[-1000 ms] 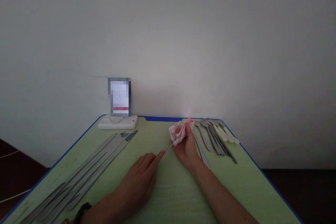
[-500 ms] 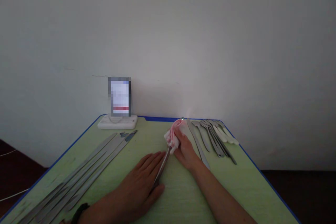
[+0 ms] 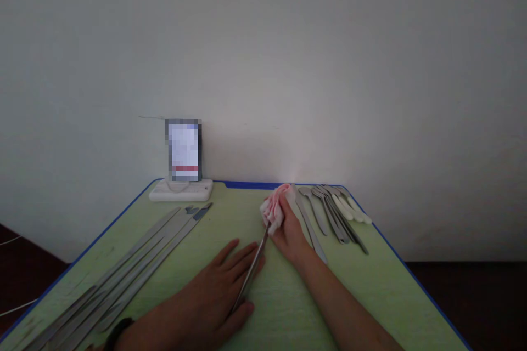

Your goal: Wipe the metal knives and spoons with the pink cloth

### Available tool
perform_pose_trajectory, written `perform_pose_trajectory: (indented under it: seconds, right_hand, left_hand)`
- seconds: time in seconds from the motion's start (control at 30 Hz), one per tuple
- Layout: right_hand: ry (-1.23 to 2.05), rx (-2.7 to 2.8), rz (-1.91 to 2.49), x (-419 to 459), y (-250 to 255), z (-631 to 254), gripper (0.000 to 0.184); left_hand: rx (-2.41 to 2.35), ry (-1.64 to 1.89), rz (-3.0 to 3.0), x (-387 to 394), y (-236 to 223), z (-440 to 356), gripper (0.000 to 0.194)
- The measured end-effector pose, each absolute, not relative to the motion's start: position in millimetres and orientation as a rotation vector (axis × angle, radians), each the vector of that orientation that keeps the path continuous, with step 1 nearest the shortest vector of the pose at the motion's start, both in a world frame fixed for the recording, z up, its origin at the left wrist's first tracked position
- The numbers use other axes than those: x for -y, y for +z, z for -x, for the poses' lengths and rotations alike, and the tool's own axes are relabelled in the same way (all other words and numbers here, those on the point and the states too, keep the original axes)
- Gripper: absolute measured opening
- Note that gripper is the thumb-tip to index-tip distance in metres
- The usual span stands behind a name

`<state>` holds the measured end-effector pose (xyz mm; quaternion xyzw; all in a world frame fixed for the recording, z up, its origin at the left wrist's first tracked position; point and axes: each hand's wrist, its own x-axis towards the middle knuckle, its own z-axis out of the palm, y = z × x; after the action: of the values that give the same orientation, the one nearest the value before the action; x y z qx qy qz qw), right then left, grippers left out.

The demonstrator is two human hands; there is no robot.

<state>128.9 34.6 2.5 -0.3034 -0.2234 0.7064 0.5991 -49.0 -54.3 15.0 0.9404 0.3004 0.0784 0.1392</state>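
Note:
My left hand [image 3: 220, 288] lies on the green table [image 3: 284, 307] with its fingers closed along the lower part of a long flat metal utensil [image 3: 252, 270]. My right hand [image 3: 288, 230] grips a bunched pink-and-white cloth [image 3: 275, 209] that is wrapped over the far end of that utensil. The utensil runs at a slant from my left hand up to the cloth. Its far tip is hidden inside the cloth.
Several long metal strips [image 3: 135, 263] lie in a row at the left. A group of spoons and knives [image 3: 333, 211] lies at the back right. A blurred standing card on a white base [image 3: 183, 189] is by the wall. The table has a blue edge.
My left hand has taken a fuller hold along the utensil, which now shows much more of its length. The cloth in my right hand slid slightly left and along the metal.

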Motion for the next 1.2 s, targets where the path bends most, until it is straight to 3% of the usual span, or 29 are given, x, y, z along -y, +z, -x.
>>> perform_pose_trajectory:
  seconds: [0.2, 0.5, 0.87, 1.2]
  right_hand:
    - [1.669, 0.496, 0.690, -33.6, 5.0, -130.6, 0.037]
    - [1.739, 1.026, 0.738, -20.1, 3.3, -127.8, 0.041]
    - [1.659, 0.350, 0.597, -31.4, 13.9, -136.6, 0.031]
    - [1.586, 0.207, 0.576, -34.4, 11.9, -139.5, 0.020]
  left_hand:
    - [-0.796, 0.215, -2.702, 50.4, 15.2, 51.3, 0.068]
    - [-0.830, 0.298, -2.635, 47.5, 13.5, 49.7, 0.063]
    - [-0.876, 0.350, -2.656, 50.2, 5.3, 50.7, 0.076]
    - [-0.875, 0.415, -2.693, 51.2, 4.3, 50.4, 0.077]
